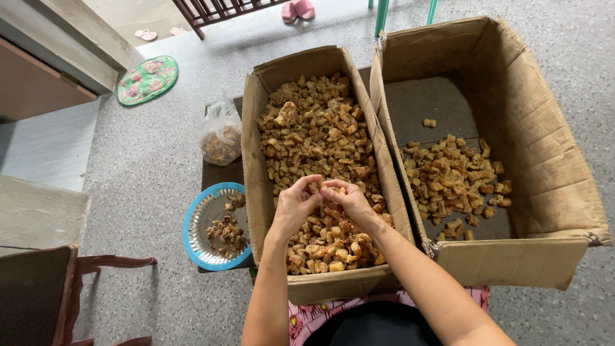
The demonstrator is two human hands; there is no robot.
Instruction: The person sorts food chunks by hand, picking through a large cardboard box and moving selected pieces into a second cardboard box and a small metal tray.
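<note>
A speckled grey terrazzo floor in soft daylight carries a round floral mat, pink slippers near dark railings, green chair legs, a dark wooden chair and a concrete step.

Two cardboard boxes stand side by side: the left box is full of dried chunks, the right box holds a smaller heap on its floor. Both hands (the left hand and right hand, touching) meet over the left box. Left of it lie a plate and, behind that, a plastic bag
</note>
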